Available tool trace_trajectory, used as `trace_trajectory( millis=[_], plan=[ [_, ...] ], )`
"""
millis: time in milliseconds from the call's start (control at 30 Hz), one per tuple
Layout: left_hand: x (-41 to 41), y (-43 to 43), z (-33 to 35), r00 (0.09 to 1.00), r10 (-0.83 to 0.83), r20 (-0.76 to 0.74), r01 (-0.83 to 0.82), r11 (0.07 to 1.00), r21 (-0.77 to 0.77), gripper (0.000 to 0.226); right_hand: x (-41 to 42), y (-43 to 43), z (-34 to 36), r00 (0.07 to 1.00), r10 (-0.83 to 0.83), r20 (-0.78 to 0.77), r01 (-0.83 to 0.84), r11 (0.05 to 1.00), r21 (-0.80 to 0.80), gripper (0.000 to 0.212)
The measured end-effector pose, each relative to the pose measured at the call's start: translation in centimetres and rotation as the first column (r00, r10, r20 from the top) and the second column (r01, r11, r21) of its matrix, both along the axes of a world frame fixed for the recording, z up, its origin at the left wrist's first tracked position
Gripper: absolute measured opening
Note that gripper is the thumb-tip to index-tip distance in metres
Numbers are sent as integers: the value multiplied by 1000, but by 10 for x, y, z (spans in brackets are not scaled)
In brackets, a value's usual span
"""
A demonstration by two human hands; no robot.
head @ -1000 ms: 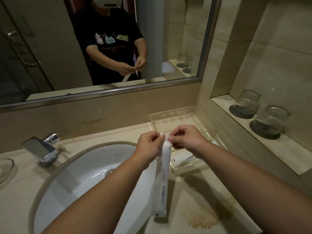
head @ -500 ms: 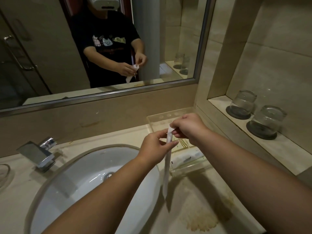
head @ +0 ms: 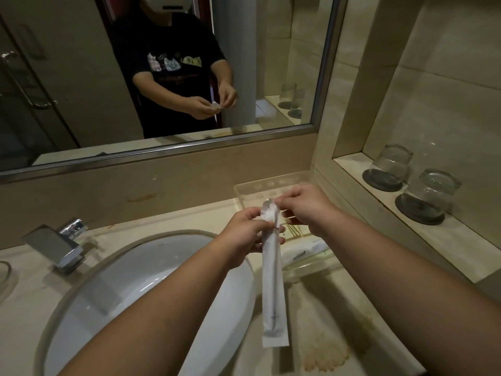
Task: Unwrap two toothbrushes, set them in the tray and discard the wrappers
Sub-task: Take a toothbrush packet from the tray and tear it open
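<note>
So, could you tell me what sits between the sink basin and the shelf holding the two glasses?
The clear tray, with a white packet lying in it; head view.

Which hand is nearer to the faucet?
Left. The left hand is over the basin rim, nearer the faucet; the right hand is farther off, over the clear tray.

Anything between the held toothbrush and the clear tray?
Nothing visible. The wrapped toothbrush, held by the left hand and right hand, hangs in front of the tray; another wrapped item lies in its near end.
</note>
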State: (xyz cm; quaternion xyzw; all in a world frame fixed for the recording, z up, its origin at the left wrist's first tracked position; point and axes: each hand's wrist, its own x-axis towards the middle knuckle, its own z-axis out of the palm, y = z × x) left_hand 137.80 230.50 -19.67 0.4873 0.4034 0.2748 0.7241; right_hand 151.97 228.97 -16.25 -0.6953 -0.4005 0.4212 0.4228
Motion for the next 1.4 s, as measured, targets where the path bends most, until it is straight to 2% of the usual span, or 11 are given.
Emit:
trace_trajectory(
  millis=[67, 167, 267, 500, 567, 633, 700, 767, 1000, 1167, 1400],
  plan=[
    [2, 0, 1, 999, 51, -9, -51, 999, 7, 14, -3, 0, 0, 1000, 26, -7, -26, 1000, -8, 19],
    [6, 2, 1, 984, 177, -16, -175, 981, 88, 26, -7, 0, 2, 995, 73, -67, -75, 997, -16, 21],
    [6, 1, 1, 971, 239, 6, -236, 956, 173, 25, -6, 0, 5, 982, 111, -152, -114, 993, -12, 19],
    [4, -1, 5, 973, 231, 6, -224, 937, 267, 23, -8, 5, 4, 979, 155, -136, -156, 988, 2, 14],
    [4, -3, 7, 970, 240, -25, -223, 931, 289, 25, -10, 5, 1, 987, 148, -59, -147, 989, 23, 16],
    [3, -3, 5, 956, 284, -75, -242, 906, 347, 25, -14, 3, -1, 980, 146, 134, -155, 986, 57, 20],
    [2, -3, 4, 932, 338, -129, -260, 873, 413, 26, -17, 2, 0, 899, 149, 412, -197, 977, 76, 24],
    [1, 0, 2, 930, 344, -131, -263, 870, 418, 29, -20, 0, 4, 805, 170, 568, -256, 964, 75, 22],
    [-1, 3, 7, 932, 341, -123, -270, 880, 390, 33, -23, -2, 8, 705, 294, 646, -403, 915, 22, 19],
    [-1, 7, 7, 891, 395, -223, -272, 858, 435, 34, -25, -3, 6, 565, 231, 792, -439, 897, 52, 20],
    [1, 11, 8, 867, 436, -242, -323, 861, 393, 34, -25, -9, -7, 499, 43, 866, -516, 817, 257, 24]
  ],
)
